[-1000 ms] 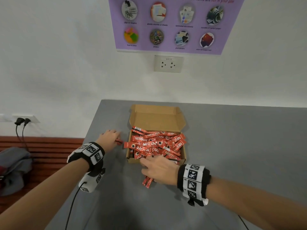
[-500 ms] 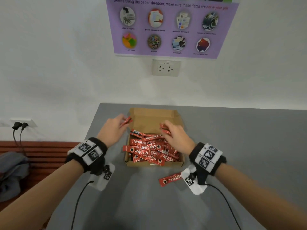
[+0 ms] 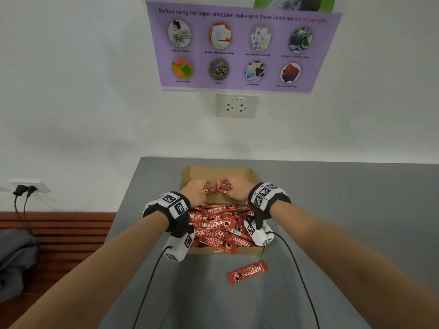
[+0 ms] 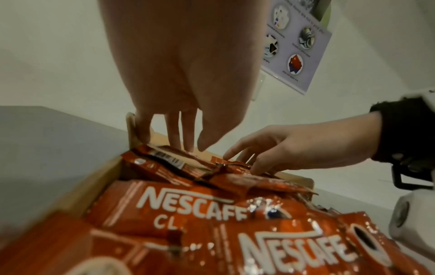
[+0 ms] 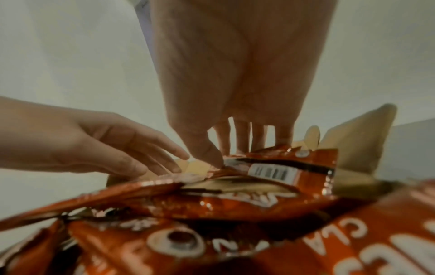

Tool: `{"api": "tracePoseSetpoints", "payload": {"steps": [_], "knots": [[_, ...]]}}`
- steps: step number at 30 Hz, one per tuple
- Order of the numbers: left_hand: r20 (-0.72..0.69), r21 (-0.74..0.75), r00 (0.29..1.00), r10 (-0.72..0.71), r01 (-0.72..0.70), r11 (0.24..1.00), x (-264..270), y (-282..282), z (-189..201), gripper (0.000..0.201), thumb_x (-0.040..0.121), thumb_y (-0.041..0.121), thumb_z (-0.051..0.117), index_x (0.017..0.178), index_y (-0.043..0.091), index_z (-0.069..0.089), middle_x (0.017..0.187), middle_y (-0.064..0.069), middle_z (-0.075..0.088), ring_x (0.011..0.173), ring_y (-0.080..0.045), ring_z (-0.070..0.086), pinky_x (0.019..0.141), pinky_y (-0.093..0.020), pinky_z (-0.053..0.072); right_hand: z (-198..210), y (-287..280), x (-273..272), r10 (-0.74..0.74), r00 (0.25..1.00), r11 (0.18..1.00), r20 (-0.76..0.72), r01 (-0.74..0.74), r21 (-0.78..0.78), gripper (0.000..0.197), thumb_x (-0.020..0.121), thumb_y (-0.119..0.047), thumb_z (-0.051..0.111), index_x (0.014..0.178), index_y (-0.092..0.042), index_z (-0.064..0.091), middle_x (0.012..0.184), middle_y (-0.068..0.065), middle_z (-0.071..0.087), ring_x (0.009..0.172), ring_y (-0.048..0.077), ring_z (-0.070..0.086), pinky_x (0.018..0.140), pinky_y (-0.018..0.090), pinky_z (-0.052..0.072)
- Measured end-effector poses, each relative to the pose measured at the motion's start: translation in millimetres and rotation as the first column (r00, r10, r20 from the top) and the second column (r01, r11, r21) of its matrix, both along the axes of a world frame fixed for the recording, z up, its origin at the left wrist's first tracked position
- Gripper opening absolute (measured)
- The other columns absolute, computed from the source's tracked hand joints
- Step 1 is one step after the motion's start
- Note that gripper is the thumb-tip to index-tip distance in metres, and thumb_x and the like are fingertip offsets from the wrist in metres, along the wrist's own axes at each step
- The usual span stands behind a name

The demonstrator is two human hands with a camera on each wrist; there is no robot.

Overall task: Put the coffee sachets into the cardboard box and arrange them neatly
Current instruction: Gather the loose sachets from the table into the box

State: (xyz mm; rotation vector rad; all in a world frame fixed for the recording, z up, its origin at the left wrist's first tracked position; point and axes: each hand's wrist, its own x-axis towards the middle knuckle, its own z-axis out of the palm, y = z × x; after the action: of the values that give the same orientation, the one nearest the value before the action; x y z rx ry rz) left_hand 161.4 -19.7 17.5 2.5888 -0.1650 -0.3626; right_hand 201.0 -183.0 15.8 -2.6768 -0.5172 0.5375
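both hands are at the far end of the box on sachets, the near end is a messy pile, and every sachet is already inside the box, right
Not quite: one sachet lies on the grey table in front of the cardboard box, as the head view shows. The rest holds: the left hand and right hand work sachets at the far end, and the near end is a jumbled pile.

Your left hand (image 4: 179,78) fingertips touch sachets (image 4: 188,214) at cardboard box (image 4: 94,182) far edge; right hand (image 4: 294,148) beside.
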Motion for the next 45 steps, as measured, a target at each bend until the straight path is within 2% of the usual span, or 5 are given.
{"api": "tracePoseSetpoints", "payload": {"steps": [13, 16, 20, 24, 45], "knots": [[0.129, -0.073, 0.991, -0.047, 0.057, 0.996, -27, 9, 17, 0.043, 0.094, 0.003, 0.044, 0.136, 0.011, 0.042, 0.135, -0.009, 0.046, 0.119, -0.018, 0.047, 0.101, -0.026, 0.038, 49, -24, -71, 0.153, 0.951, 0.965, 0.269, -0.203, 0.168, 0.028, 0.090, -0.015, 0.056, 0.118, -0.013, 0.057, 0.110, 0.000, 0.058, 0.094, 0.009, 0.057, 0.087, 0.024, 0.050], [0.169, -0.106, 0.975, -0.147, 0.166, 0.980, -57, 11, 18, 0.038, 0.090, 0.004, 0.051, 0.128, 0.013, 0.050, 0.123, -0.002, 0.049, 0.110, -0.010, 0.045, 0.105, -0.028, 0.037, 51, -38, -128, 0.338, 0.929, 0.901, 0.148, -0.365, 0.233, 0.016, 0.086, -0.013, 0.061, 0.101, -0.012, 0.066, 0.085, -0.003, 0.067, 0.068, 0.001, 0.059, 0.067, 0.016, 0.052], [0.083, -0.021, 0.937, -0.340, 0.343, 0.939, -82, 5, 17, 0.050, 0.077, 0.020, 0.068, 0.124, 0.024, 0.050, 0.126, 0.004, 0.036, 0.121, -0.011, 0.030, 0.113, -0.037, 0.023, 16, -46, -170, 0.479, 0.877, 0.876, -0.021, -0.480, -0.055, 0.018, 0.086, -0.017, 0.062, 0.103, -0.010, 0.066, 0.100, 0.005, 0.067, 0.086, 0.011, 0.061, 0.078, 0.018, 0.049], [0.003, 0.111, 0.912, -0.411, 0.408, 0.906, -90, -5, 18, 0.085, 0.063, 0.053, 0.066, 0.138, 0.030, 0.033, 0.141, 0.002, 0.027, 0.131, -0.018, 0.020, 0.114, -0.043, 0.015, -9, -55, -187, 0.419, 0.908, 0.873, -0.007, -0.405, -0.272, 0.022, 0.089, -0.013, 0.052, 0.111, -0.007, 0.056, 0.113, 0.009, 0.057, 0.097, 0.026, 0.060, 0.074, 0.029, 0.046], [0.021, 0.218, 0.940, -0.341, 0.329, 0.919, -81, 1, 12, 0.087, 0.073, 0.045, 0.071, 0.143, 0.024, 0.024, 0.145, 0.001, 0.025, 0.135, -0.019, 0.019, 0.115, -0.045, 0.016, 37, -20, -51, 0.039, 0.979, 0.999, 0.201, -0.033, -0.032, 0.019, 0.087, -0.016, 0.062, 0.104, -0.007, 0.061, 0.097, 0.004, 0.063, 0.075, 0.012, 0.060, 0.066, 0.015, 0.051]]}}
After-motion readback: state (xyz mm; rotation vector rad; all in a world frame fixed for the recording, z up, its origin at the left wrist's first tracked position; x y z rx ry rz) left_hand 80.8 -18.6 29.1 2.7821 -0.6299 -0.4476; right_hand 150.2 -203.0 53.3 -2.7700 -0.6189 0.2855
